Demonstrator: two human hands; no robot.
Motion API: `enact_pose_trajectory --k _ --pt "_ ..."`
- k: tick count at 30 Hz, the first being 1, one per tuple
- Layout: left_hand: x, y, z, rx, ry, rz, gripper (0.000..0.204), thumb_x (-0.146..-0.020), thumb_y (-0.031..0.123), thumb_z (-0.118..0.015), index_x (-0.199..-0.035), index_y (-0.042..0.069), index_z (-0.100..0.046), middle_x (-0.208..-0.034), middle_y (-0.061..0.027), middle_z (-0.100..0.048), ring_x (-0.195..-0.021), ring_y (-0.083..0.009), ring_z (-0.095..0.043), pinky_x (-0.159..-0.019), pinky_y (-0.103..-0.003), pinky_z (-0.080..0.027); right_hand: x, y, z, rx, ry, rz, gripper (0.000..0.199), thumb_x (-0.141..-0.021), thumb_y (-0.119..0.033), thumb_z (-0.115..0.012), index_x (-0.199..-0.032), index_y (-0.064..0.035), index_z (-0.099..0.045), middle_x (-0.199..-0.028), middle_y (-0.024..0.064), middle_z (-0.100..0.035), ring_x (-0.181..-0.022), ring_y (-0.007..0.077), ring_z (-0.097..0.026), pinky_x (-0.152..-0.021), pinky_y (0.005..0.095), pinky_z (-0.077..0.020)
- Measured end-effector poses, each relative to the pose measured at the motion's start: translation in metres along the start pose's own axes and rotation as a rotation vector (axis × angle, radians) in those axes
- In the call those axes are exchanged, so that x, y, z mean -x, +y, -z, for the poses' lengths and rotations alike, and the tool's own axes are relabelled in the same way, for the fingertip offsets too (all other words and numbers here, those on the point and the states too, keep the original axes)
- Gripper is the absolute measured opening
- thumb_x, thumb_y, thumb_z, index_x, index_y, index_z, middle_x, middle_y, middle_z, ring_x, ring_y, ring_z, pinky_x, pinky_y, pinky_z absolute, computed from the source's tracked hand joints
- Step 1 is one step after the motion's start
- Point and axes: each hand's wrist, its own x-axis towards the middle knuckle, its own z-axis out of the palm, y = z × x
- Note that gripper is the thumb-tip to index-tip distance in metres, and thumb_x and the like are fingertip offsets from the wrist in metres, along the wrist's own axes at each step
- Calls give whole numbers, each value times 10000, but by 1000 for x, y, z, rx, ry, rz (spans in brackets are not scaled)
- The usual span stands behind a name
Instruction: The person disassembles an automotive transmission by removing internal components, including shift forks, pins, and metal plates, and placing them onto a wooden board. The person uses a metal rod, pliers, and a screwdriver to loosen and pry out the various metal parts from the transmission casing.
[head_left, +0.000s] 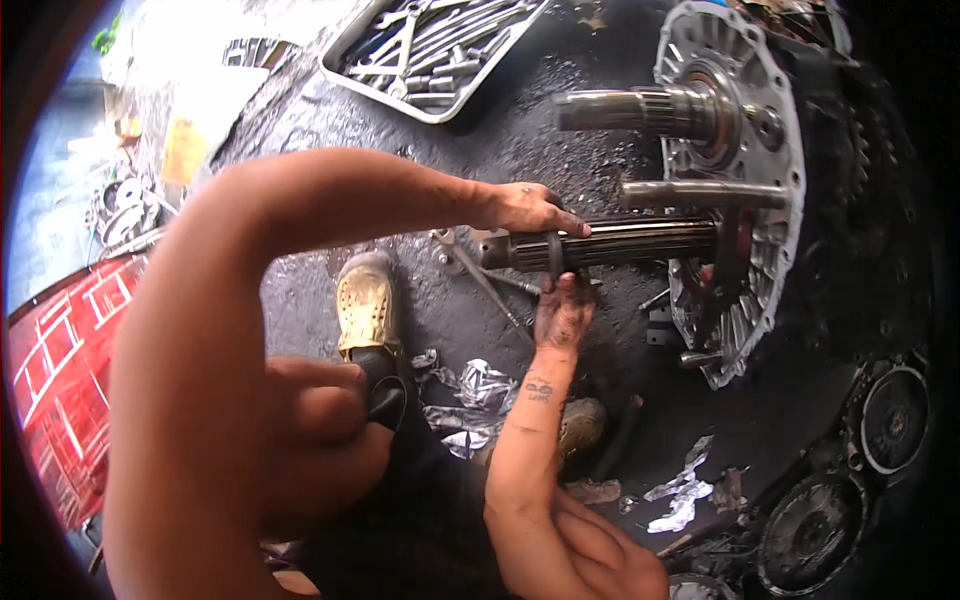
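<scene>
A dark, thin ring (556, 258) sits around a long splined shaft (640, 243) near its free left end. From above, my left hand (530, 208) closes on the top of the ring, with one finger laid along the shaft. Below, my right hand (566, 312), blackened with grease, pinches the ring's lower part between its fingertips. The shaft sticks out sideways from a pale metal gearbox housing (790, 220) that stands at the right. Above it, a smooth rod (690, 194) and a thicker splined shaft (625, 110) also project from the housing.
A metal tray (440, 116) of wrenches and sockets lies at the top. A wrench (485, 280) rests on the black, greasy floor below the shaft end. Crumpled foil (482, 385) and scraps lie near my yellow clog (366, 305). Round machine parts (815, 530) crowd the lower right.
</scene>
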Motion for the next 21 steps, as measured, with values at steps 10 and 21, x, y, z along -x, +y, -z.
enact_pose_trajectory --k 10,21 --pt "90 -147 -25 451 -93 107 689 -902 589 -455 -1305 32 -498 -1238 -147 -559 -1036 -228 -568 -862 -362 -472 77 73 -62 157 -159 -400 470 -805 -14 -687 -1243 19 -523 -1199 114 -580 -1130 205 -547 -947 322 -453" --pt "218 -205 -51 1020 448 127 453 -862 288 -672 -1216 18 -591 -1095 -87 -653 -1031 -154 -571 -925 -312 -439 42 81 -117 912 -701 -646 449 -884 -14 -576 -1291 34 -392 -1205 153 -519 -984 231 -619 -740 400 -602"
